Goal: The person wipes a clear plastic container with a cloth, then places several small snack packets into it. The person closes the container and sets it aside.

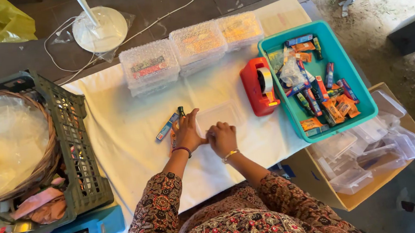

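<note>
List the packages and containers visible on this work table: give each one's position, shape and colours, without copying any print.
Clear plastic box: table centre, both hands on it, flat, see-through.
Bubble-wrapped boxes: far edge, three in a row, clear with colourful contents.
Teal tray: right side, rectangular, full of small orange and blue packets.
Cardboard box: lower right, brown, holding empty clear boxes.

This looks like a small home packing workplace, half outdoors: a table with a white cloth (131,135) stands on bare ground and carries a teal tray of small packets (339,62), a red tape dispenser (259,87), bubble-wrapped boxes (192,48), and a carton of empty clear plastic boxes (373,149) beside it.
</note>
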